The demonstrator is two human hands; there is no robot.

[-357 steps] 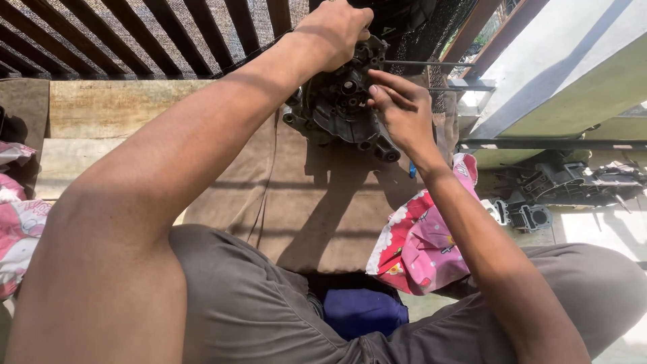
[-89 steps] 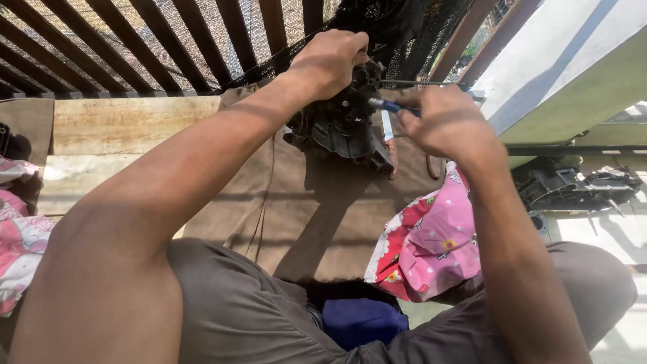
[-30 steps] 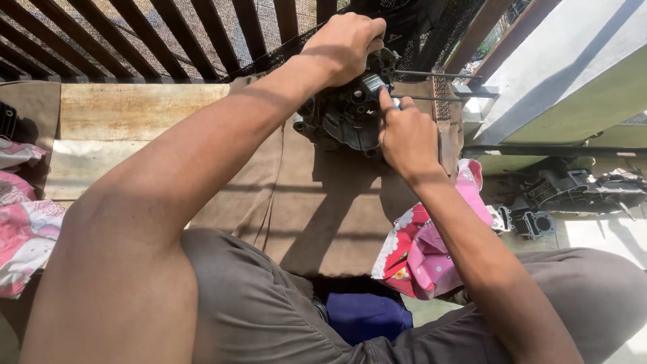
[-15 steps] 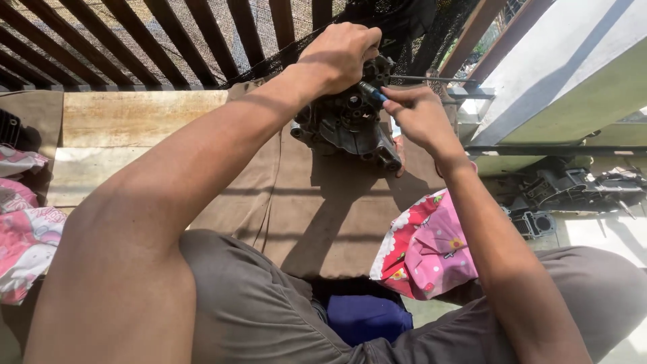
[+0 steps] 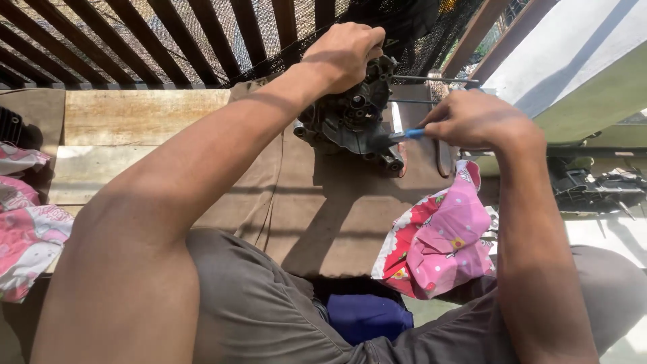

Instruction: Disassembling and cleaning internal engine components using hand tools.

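A dark metal engine casing (image 5: 352,121) stands on a brown cloth (image 5: 337,202) spread over a wooden bench. My left hand (image 5: 345,52) grips the casing's top edge and steadies it. My right hand (image 5: 475,120) is closed around a thin tool with a blue handle (image 5: 411,133), whose tip points left into the casing's right side. Two thin metal rods (image 5: 431,81) stick out of the casing to the right.
A pink and red patterned cloth (image 5: 441,246) lies bunched at the bench's right. More pink cloth (image 5: 27,222) is at the far left. Dark slats with netting (image 5: 168,34) rise behind the bench. Black parts (image 5: 593,189) lie on the floor at the right.
My right hand has drawn back to the right from the casing, and the blue tool now reaches it from the side. The left hand keeps its grip on top.
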